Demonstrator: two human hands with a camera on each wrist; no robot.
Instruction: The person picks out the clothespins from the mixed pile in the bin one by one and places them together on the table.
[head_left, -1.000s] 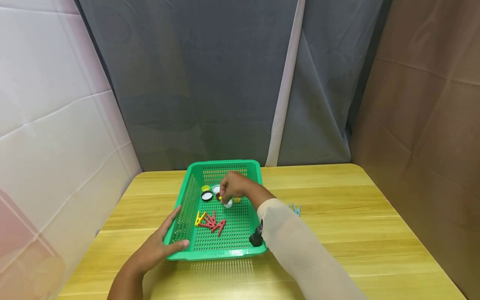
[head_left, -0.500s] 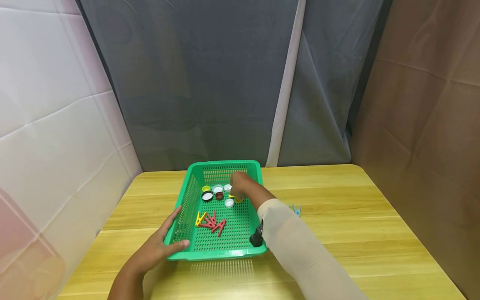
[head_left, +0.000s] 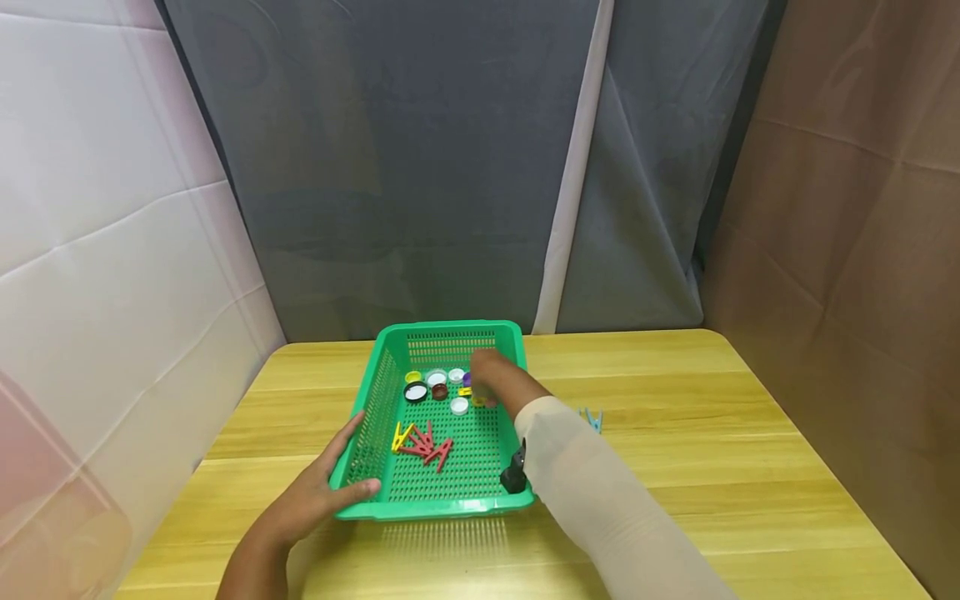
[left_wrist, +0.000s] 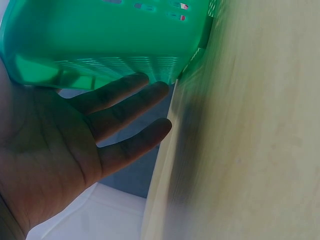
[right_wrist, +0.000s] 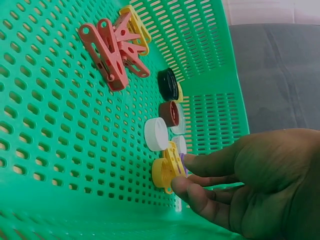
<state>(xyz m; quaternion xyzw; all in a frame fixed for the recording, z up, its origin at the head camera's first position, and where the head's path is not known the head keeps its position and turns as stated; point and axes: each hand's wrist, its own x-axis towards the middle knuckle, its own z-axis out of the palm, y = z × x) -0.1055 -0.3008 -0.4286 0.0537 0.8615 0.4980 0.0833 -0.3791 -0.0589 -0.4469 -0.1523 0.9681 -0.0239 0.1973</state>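
My left hand [head_left: 318, 487] rests on the near left corner of a green plastic basket [head_left: 427, 510], thumb over the rim; in the left wrist view its other fingers stretch along the outside. Inside the basket, my right hand [right_wrist: 270, 180] reaches down at the right side, thumb and fingertips apart. Its fingertips are right at a yellow clothespin [right_wrist: 174, 160], which lies beside a yellow bottle cap [right_wrist: 161, 172]. Around them are a white cap [right_wrist: 156, 134], a brown cap [right_wrist: 169, 114], a black cap [right_wrist: 168, 84] and a purple cap [head_left: 467, 379], partly hidden by the hand.
Several red clothespins [head_left: 427, 448] and another yellow clothespin [head_left: 401, 436] lie in the basket's near half. More white and yellow caps sit toward its far left. A blue clothespin [head_left: 593, 420] lies on the wooden table [head_left: 712, 433], right of the basket. Curtains hang behind and at both sides.
My right hand has moved rightward from among the caps. Yellow showed at its fingertips earlier; now a yellow clothespin lies left of the hand. The left hand has stayed put.
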